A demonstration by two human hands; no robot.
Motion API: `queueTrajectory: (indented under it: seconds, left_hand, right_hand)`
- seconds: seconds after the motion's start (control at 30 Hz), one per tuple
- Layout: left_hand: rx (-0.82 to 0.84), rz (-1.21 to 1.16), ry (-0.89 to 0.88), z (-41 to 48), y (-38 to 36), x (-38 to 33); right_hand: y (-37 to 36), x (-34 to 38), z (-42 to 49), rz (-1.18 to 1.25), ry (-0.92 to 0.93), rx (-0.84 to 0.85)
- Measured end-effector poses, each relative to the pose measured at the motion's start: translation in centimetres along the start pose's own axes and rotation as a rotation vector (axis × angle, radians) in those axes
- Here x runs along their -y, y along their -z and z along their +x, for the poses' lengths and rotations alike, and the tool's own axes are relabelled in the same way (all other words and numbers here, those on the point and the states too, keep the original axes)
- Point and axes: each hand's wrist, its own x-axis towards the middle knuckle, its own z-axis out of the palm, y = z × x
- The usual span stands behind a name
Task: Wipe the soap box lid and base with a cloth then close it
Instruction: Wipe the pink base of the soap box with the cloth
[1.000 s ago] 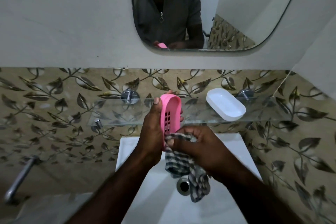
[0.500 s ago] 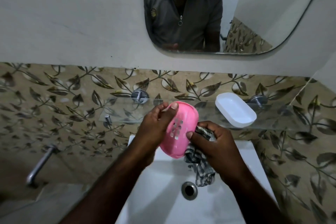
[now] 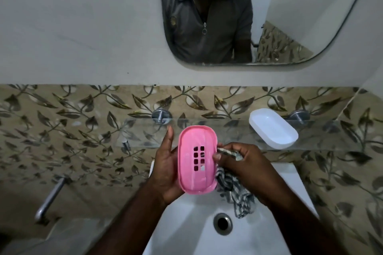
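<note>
Holds the pink soap box base (image 3: 196, 159), slotted face toward the camera, above the white sink (image 3: 186, 230) in the left hand (image 3: 165, 172), grip curled round its left edge and lower end. Pinches a fold of the checked cloth (image 3: 234, 192) in the right hand (image 3: 244, 167), grip closed at the base's right edge, remainder hanging toward the drain (image 3: 222, 223). Shows the white lid (image 3: 273, 128) resting on the glass shelf (image 3: 145, 132), well apart to the right, below the mirror (image 3: 290, 6).
</note>
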Motion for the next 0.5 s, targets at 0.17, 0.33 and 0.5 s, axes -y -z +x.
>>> queueTrajectory:
  seconds: [0.17,0.33,0.5]
  left_hand:
    - [-0.016,-0.029,0.000,0.7,0.4,0.6]
    - [0.000,-0.041,0.003,1.4,0.0,0.7]
    - [0.027,-0.039,0.059,2.1,-0.4,1.0]
  right_hand:
    - [0.6,0.4,-0.3,-0.137,-0.018,-0.053]
    - [2.3,1.6,-1.3,-0.073,-0.043,-0.130]
    - [1.4,1.2,-1.2,-0.524,0.008,-0.305]
